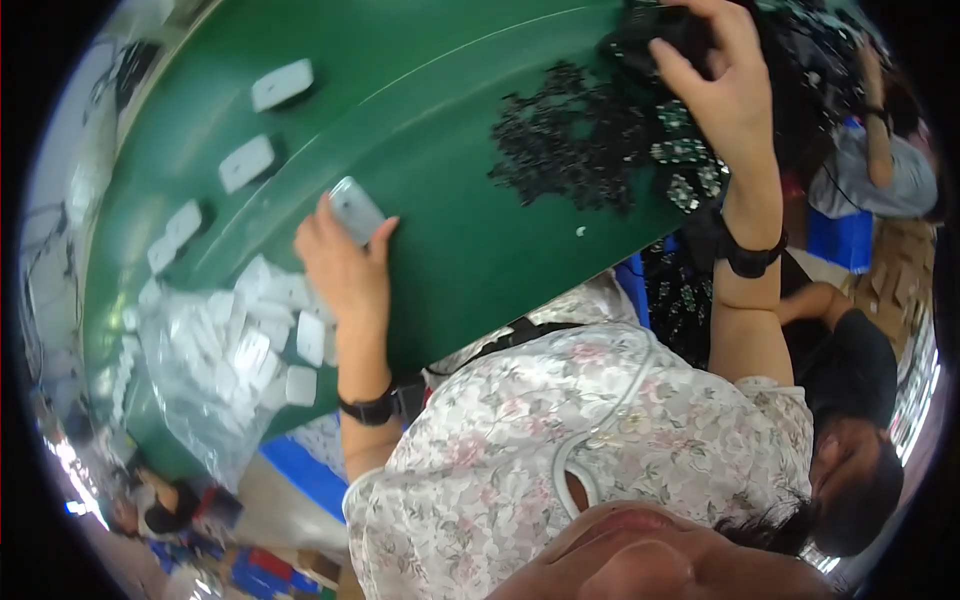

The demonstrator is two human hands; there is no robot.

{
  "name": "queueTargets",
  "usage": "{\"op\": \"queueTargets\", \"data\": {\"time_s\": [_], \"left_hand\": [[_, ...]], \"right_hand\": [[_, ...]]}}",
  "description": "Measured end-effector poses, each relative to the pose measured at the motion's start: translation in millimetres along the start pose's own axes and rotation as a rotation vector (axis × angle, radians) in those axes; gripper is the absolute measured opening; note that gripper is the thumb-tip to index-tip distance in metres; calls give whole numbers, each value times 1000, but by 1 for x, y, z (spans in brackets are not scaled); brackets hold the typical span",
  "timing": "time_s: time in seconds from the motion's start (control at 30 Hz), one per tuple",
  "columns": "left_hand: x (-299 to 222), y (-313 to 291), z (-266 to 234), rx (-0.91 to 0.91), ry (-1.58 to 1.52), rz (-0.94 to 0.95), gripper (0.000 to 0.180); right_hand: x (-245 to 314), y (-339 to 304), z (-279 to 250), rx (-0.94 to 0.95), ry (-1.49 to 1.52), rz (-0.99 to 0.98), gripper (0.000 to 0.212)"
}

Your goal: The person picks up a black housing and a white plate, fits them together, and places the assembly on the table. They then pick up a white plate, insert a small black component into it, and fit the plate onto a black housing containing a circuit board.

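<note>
On the green work table (440, 130), my left hand (348, 268) grips a small white plastic case (356, 208) with rounded corners between thumb and fingers. At the upper right, my right hand (735, 100) reaches over a black container (640, 40). Its thumb and fingers are curved and apart, with dark space between them and no item visible there. Beside it lies a loose pile of small black parts (570, 135). Some small green circuit boards (682, 150) lie just below that hand, near the table edge.
Several white cases (248, 163) stand in a row along the far left. A clear plastic bag (200, 380) of white cases (255, 350) lies left of my left forearm. Blue bins (305, 475) sit below table level. Other people sit at the right (860, 370) and lower left.
</note>
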State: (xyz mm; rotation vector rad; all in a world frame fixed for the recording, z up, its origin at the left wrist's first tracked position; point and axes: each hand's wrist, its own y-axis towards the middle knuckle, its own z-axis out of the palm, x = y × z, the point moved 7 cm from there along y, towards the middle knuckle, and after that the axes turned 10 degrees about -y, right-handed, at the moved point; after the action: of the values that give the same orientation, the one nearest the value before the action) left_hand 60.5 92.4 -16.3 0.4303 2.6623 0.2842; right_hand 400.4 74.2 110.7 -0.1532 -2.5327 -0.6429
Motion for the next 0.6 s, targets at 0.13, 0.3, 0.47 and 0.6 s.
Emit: {"op": "queueTargets", "data": {"time_s": [0.13, 0.3, 0.47, 0.6], "left_hand": [[1, -3, 6, -2, -101, 17, 64], [-12, 1, 4, -20, -274, 134, 56], [-15, 2, 5, -18, -321, 143, 55], [-3, 1, 0, -50, -500, 62, 54]], "right_hand": [[41, -15, 99, 306, 297, -210, 36], [45, -21, 161, 389, 344, -294, 39], [64, -26, 164, 421, 36, -475, 39], [99, -46, 165, 436, 153, -576, 40]]}}
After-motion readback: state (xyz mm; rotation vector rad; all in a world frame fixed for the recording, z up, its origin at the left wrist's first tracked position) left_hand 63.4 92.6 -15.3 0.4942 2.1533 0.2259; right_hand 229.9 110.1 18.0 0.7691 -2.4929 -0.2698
